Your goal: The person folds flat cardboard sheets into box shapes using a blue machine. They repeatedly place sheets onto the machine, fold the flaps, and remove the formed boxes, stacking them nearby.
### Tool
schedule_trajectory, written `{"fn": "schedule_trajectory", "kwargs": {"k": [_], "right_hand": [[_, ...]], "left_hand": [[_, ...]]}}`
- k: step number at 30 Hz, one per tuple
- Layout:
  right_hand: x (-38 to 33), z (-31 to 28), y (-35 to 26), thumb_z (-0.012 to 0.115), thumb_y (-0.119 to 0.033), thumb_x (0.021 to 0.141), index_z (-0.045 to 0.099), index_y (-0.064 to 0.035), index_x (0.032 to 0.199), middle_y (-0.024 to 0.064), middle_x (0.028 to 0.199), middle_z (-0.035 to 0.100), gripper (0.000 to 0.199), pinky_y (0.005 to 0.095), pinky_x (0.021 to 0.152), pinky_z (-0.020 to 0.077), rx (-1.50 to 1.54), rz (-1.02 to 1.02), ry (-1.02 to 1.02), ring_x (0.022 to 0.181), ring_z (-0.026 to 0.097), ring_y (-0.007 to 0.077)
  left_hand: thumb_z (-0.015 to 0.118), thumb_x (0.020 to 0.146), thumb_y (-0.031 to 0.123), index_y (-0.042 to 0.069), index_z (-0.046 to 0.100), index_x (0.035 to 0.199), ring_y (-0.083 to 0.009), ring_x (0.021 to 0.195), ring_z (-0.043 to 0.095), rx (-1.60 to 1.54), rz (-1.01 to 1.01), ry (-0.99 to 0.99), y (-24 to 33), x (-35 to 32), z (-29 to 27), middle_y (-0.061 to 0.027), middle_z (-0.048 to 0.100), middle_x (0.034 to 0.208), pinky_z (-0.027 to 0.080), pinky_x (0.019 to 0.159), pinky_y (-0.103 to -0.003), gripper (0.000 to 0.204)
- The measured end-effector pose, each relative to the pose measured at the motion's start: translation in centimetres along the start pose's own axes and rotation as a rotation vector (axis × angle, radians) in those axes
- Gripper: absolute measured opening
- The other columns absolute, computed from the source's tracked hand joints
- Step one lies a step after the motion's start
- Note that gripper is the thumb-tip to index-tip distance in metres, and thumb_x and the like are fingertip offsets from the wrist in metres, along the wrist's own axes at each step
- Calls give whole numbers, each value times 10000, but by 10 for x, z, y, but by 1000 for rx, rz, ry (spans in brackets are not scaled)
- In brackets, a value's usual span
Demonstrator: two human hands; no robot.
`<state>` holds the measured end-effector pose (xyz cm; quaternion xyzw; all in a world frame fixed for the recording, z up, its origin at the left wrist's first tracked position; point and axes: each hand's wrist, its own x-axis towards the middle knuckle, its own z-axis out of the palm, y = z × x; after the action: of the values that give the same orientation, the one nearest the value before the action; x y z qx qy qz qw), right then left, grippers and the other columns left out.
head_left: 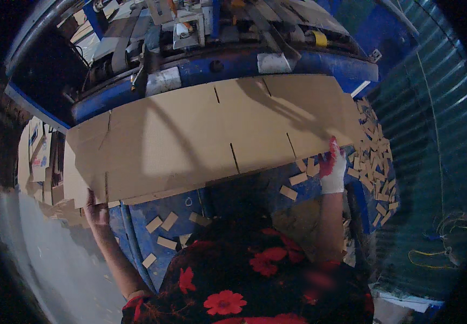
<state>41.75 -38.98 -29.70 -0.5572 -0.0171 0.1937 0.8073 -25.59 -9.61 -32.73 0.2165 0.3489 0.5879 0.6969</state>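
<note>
- Evidently, a blue machine (206, 68) fills the far side, with dark belts (122, 46) and a yellow ring (320, 38) at the right.
- A green corrugated wall (433, 135) rises on the right, a thin yellow cord (427, 254) hanging nearby.
- Small cardboard scraps (289, 193) lie scattered over a blue table (176, 204); a thick heap (373, 162) of them sits to the right.
- Folded cardboard (39, 162) stands at the left, above grey floor (44, 243).
- A black shirt with red flowers (223, 301) blocks the near middle.
- The long brown cardboard sheet (179, 135) spans left to right before the machine, flat, with short dark slits along both long edges and shadows across it.
- The left hand (97, 212) is clamped on its near left corner; the right hand (333, 167), in a white-and-red glove, pinches its near right edge, fingers partly hidden.
</note>
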Motion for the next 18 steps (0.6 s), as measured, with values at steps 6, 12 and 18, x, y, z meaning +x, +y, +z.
{"fn": "schedule_trajectory", "kwargs": {"k": [6, 12, 18], "right_hand": [[-13, -14, -42, 623, -42, 848, 311, -74, 1434, 102, 1394, 405, 665, 405, 955, 437, -193, -252, -114, 1199, 478, 238], [-60, 16, -76, 591, 112, 791, 202, -67, 1480, 130, 1443, 341, 811, 390, 1027, 398, -192, -654, -218, 1239, 436, 248], [-99, 54, -28, 575, -26, 805, 357, -125, 1405, 140, 1390, 430, 645, 540, 1038, 329, -1627, -1224, -1163, 1272, 416, 363]], "left_hand": [[581, 912, 99, 7, 504, 1281, -267, 1201, 513, 37, -9, 54, 40, -49, 37, -133, 541, 1302, 441, 1000, -417, 389], [576, 880, 29, 7, 504, 1283, -209, 1143, 517, 912, 325, 51, -24, -92, 105, -110, 545, 1262, 412, 976, -359, 410], [546, 729, -101, 49, 464, 1365, -350, 1302, 424, 1468, 658, -444, -101, -89, 175, -175, 462, 1397, 343, 1077, -381, 659]]}}
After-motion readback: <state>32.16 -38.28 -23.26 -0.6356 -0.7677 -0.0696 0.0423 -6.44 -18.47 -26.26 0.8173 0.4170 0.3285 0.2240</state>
